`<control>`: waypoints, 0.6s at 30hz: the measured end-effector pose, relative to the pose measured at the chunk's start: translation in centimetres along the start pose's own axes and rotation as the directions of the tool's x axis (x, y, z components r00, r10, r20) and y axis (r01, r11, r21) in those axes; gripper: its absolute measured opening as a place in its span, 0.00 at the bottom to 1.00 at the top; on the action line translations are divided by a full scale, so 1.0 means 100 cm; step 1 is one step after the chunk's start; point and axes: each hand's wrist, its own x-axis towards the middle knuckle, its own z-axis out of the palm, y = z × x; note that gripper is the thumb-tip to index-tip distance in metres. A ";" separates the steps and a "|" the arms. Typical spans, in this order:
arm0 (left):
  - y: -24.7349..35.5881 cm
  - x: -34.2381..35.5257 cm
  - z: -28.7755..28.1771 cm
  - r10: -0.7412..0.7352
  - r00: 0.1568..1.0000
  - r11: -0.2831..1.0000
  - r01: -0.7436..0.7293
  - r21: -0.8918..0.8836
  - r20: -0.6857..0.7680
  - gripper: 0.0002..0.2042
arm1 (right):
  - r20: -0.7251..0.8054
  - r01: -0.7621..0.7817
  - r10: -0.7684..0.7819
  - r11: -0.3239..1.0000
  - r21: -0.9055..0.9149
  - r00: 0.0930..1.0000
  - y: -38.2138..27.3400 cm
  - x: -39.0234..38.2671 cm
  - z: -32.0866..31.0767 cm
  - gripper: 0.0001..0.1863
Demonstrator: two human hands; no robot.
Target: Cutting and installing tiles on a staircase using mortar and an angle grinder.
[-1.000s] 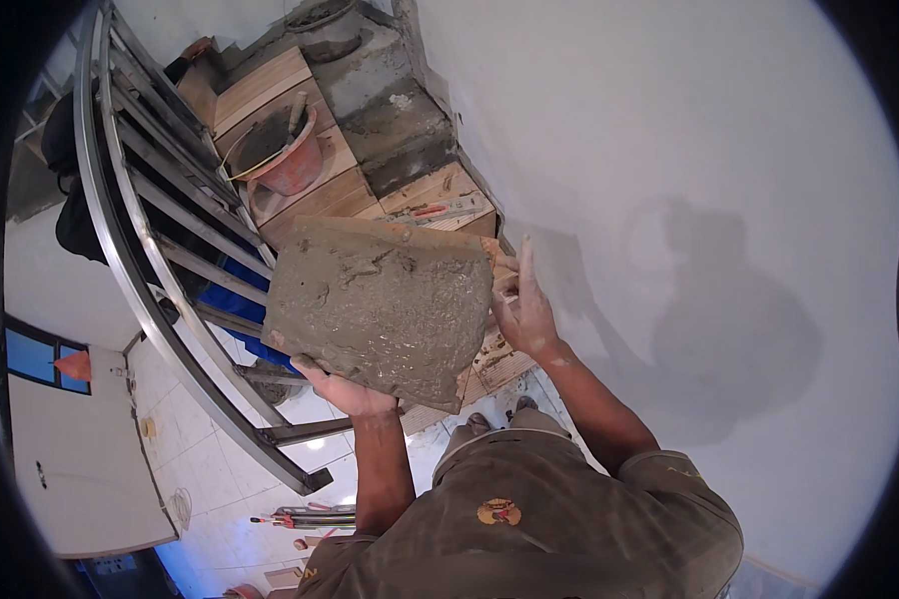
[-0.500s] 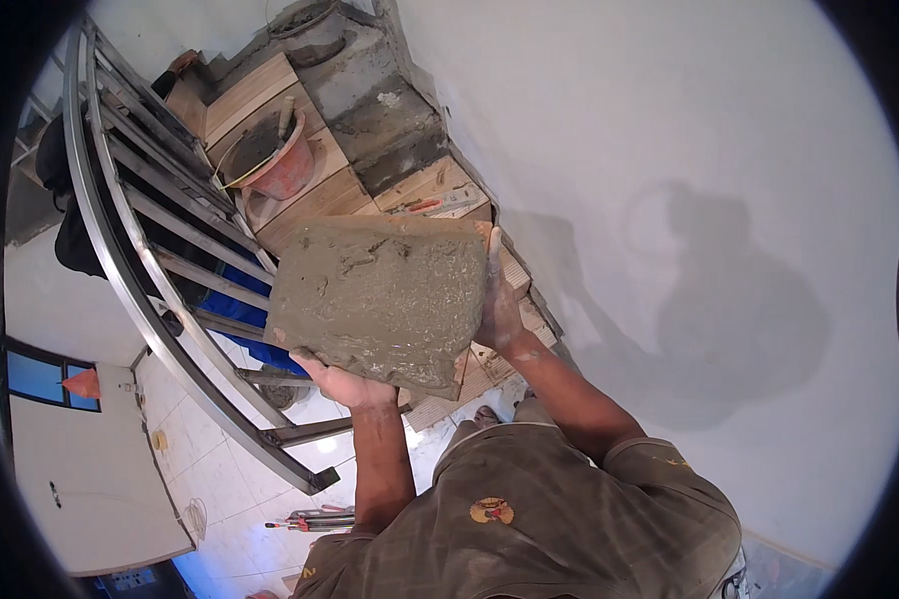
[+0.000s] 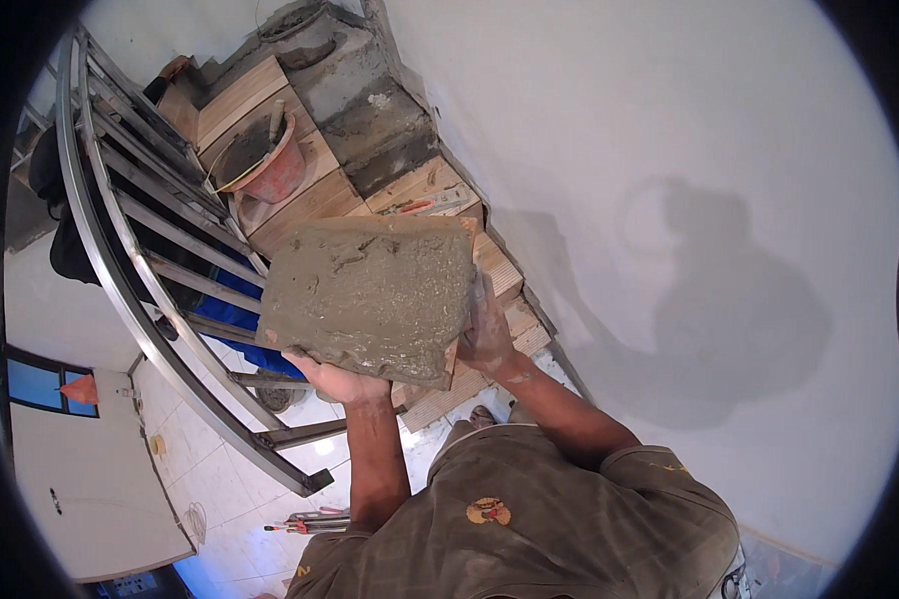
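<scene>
From my end, I see a tile (image 3: pixel 410 225) held up before the person's body, over the lower stairs, with thick wet grey mortar (image 3: pixel 370 295) covering nearly all of its upper face. The left hand (image 3: pixel 342 383) supports the lower left edge, its palm turned up and its fingers partly bent underneath; I cannot tell how far they spread there. The right hand (image 3: pixel 487 334) grips the right edge, fingers curled against it (their tips are hidden from me). The tile's left corner overlaps the metal railing (image 3: pixel 135 270) in my view, but I cannot tell whether they touch.

Beyond the tile, I find a red bucket (image 3: pixel 275 180) on wood-patterned steps (image 3: pixel 315 205), a tool handle (image 3: pixel 276 118) sticking up from it. Right of the bucket lies a flat tool with a red handle (image 3: pixel 430 203), near the white wall (image 3: pixel 589 110), where a large shadow (image 3: pixel 739 299) falls.
</scene>
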 end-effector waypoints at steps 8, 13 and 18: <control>-0.003 0.002 0.005 0.047 0.994 0.998 -0.050 0.024 0.098 0.35 | 0.048 -0.052 0.048 0.994 0.094 0.998 -0.004 -0.012 -0.004 0.43; -0.005 0.003 0.005 0.091 0.995 0.995 -0.093 0.042 0.038 0.36 | 0.164 -0.168 0.145 0.977 0.134 0.976 -0.003 -0.020 -0.003 0.42; -0.006 0.004 0.004 0.100 0.995 0.995 -0.101 0.025 0.006 0.36 | 0.098 -0.030 0.017 0.992 0.126 0.995 -0.016 -0.014 -0.014 0.39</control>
